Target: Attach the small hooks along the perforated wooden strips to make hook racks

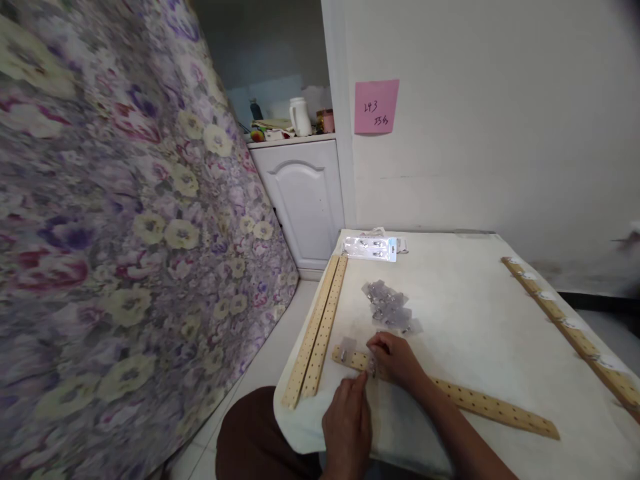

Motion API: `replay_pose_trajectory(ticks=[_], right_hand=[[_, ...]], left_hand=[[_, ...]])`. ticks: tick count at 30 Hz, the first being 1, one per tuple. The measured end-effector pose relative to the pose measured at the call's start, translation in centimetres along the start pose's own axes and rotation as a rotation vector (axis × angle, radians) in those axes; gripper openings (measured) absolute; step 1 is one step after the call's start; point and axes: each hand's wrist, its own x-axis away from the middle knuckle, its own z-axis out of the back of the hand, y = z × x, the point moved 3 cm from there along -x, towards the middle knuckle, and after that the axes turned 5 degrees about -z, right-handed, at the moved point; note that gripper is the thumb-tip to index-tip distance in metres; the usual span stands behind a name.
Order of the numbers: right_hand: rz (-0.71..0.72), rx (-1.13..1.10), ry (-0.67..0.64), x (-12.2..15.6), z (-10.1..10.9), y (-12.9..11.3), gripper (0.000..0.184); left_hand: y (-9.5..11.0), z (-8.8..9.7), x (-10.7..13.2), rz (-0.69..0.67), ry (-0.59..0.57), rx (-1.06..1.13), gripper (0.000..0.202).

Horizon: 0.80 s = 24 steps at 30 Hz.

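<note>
A wooden strip with rows of holes (487, 402) lies slantwise across the near part of the table, passing under my right hand. On its left end sits a small clear plastic bag (346, 348) with a shiny piece in it. Another clear bag with a metal piece (373, 366) is on the strip between my hands. My left hand (347, 419) is closed, its fingertips touching that bag's lower edge. Just above the same bag, my right hand (397, 358) pinches thumb and forefinger together; what lies between them is too small to make out.
A heap of small clear bags (387, 307) lies beyond my hands. Two perforated wooden strips (320, 327) run along the table's left side. Another strip with white pieces (565, 317) lies at the right edge. Flat clear packaging (370, 249) is at the back. A floral curtain (150, 233) hangs left.
</note>
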Motion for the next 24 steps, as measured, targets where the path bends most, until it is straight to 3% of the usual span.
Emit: replay_pose_trajectory(ticks=[8, 14, 24], right_hand=[[-0.022, -0.029, -0.013, 0.1, 0.2, 0.3, 0.016], [-0.026, -0.016, -0.007, 0.0, 0.2, 0.2, 0.016], [-0.043, -0.022, -0.001, 0.0, 0.1, 0.2, 0.016]], left_hand=[[0.8, 0.3, -1.7, 0.140, 0.044, 0.217, 0.025], [1.1, 0.3, -2.5, 0.126, 0.033, 0.115, 0.021], [1.4, 0.3, -2.5, 0.158, 0.094, 0.212, 0.019]])
